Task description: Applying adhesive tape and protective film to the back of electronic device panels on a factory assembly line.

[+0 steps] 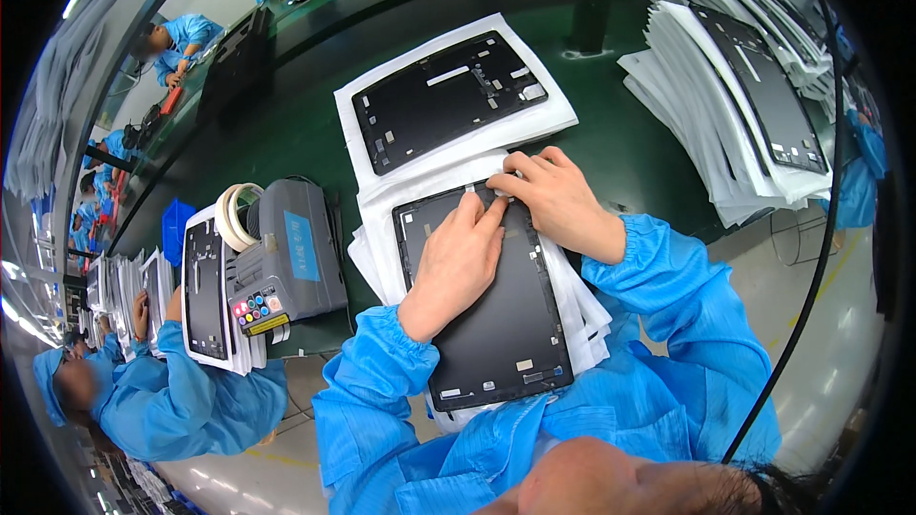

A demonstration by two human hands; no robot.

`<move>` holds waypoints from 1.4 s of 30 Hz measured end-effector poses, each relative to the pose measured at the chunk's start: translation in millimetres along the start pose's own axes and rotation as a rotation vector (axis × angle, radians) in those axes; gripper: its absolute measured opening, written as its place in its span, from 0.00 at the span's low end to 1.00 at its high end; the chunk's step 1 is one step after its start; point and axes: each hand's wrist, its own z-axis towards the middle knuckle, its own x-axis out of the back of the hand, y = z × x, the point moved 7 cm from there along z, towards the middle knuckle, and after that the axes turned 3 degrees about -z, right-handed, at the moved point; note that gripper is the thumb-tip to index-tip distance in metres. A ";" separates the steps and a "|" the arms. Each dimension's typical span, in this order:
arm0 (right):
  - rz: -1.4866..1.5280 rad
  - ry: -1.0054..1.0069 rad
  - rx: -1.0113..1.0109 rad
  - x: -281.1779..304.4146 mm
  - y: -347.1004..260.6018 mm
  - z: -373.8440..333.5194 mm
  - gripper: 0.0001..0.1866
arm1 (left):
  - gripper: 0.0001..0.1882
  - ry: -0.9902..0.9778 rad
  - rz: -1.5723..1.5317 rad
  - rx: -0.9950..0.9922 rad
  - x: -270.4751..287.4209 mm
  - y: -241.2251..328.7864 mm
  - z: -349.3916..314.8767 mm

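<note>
A black rectangular shell panel [496, 305], like a laptop lid, lies in front of me on white foam sheets [587, 319]. Small pale pads dot its rim. Both hands work at its far edge. My left hand [453, 262] rests over the panel's upper part, index finger and thumb reaching forward, a little apart, tips down by a small white piece [469, 188]. Just right of them, my right hand [558, 198] has its fingers bent and pinched at the edge; what they hold is too small to make out. Beyond lies a second black panel [448, 100] on white foam.
Left of the panel stands a grey tape dispenser [301, 248] with coloured buttons and cream tape rolls [234, 215]. A blue bin [176, 229] is behind it. Foam-layered panel stacks [706, 114] rise at the right on the green table [601, 153]. A co-worker [181, 391] sits at left.
</note>
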 end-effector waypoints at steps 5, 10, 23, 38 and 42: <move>0.094 0.118 -0.016 8.7 3.8 -2.0 0.13 | 0.12 0.188 0.007 0.105 22.6 -14.0 -8.5; 0.083 0.138 -0.029 16.5 7.6 6.4 0.09 | 0.13 0.163 0.084 0.117 22.0 -20.6 -4.2; 0.236 0.115 0.176 -3.1 -6.4 43.6 0.05 | 0.11 0.183 0.051 0.081 20.4 -19.9 -9.8; 0.134 0.051 0.189 -7.9 -9.0 43.6 0.07 | 0.08 0.249 -0.037 0.109 22.1 -25.3 -14.2; 0.003 0.059 0.261 -8.1 -20.4 48.0 0.04 | 0.08 0.245 -0.028 0.103 21.0 -26.3 -13.8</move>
